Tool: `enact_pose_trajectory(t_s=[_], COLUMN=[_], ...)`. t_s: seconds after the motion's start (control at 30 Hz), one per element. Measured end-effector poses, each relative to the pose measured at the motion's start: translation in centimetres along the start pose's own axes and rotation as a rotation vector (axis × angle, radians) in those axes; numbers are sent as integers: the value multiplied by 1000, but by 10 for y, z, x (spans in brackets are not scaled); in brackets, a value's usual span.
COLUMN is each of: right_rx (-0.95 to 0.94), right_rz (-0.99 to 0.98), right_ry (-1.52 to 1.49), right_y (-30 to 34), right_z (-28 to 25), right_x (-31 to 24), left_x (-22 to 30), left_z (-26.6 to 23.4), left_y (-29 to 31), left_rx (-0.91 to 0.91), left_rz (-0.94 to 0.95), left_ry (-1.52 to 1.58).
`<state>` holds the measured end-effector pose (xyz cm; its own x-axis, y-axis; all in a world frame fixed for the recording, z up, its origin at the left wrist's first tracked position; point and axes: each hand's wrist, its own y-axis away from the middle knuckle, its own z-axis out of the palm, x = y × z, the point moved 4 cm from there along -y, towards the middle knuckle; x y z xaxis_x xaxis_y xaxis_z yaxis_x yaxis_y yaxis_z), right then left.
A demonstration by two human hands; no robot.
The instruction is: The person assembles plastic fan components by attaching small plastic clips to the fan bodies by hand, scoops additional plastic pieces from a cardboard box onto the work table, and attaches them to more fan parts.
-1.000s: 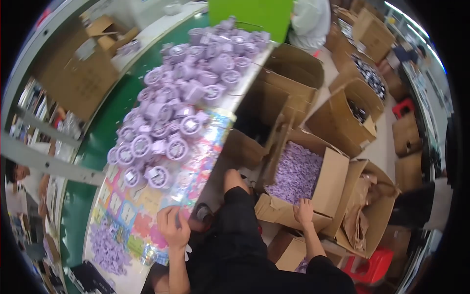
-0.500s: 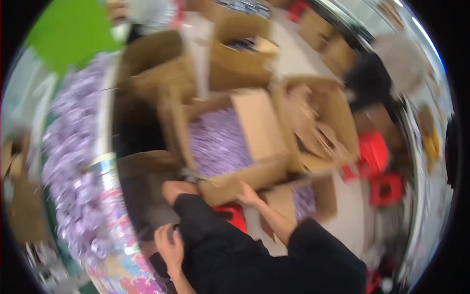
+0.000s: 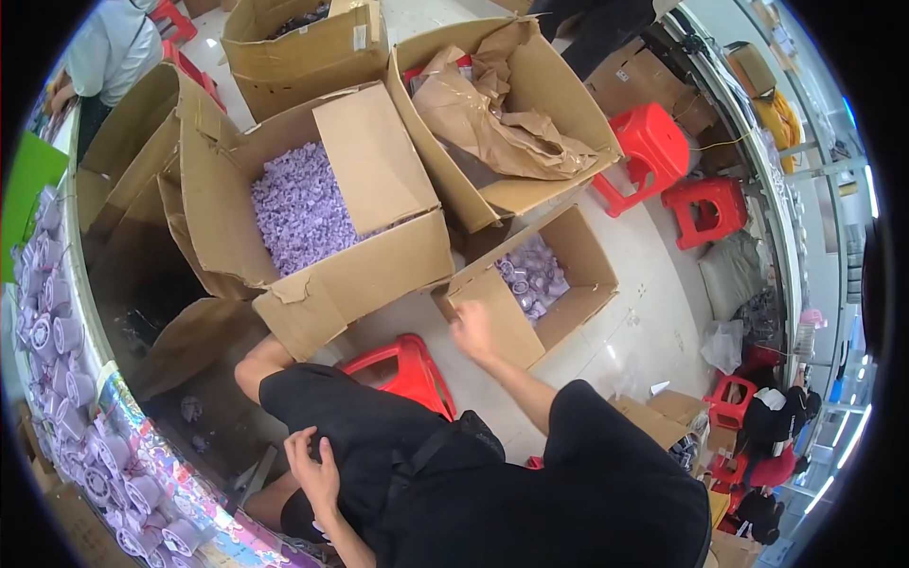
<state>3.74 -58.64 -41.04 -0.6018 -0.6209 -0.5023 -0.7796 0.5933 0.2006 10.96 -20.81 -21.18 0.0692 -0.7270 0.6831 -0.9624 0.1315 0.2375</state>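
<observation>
My left hand is beside my thigh near the table edge, fingers apart and holding nothing. My right hand hovers at the flap of a small open carton; its fingers are smeared, and whether it touches the flap does not show. Inside that carton lie shiny purple round plastic parts, some seemingly in clear bags. Beyond it, a large open carton holds a heap of small purple plastic pieces.
A carton with crumpled brown paper stands behind the small one. Red stools are at the right, and another red stool is by my legs. Purple round housings crowd the table at the left. A person is at the far left.
My right hand has left the near edge of the large carton and is now by the small carton's flap. The view has turned, and the cartons appear farther up and left.
</observation>
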Motion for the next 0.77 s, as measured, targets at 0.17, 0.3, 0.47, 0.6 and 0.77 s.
enact_pose_trajectory(t_s=[0.17, 0.3, 0.47, 0.6, 0.77], right_rx=[-190, -123, -328, -606, -608], right_rz=[520, 460, 480, 350, 24], right_ry=[293, 68, -165, -160, 331], right_y=[0, -2, -6, 5, 30], right_z=[-31, -17, -15, -38, -57], right_x=[141, 268, 243, 179, 80], left_x=[-31, -31, -13, 56, 70], left_z=[-8, 10, 24, 26, 66], left_y=[9, -1, 26, 38, 39], left_rx=[106, 199, 298, 157, -402], left_rz=[-54, -107, -179, 181, 475], left_ry=[-14, 118, 141, 8, -359])
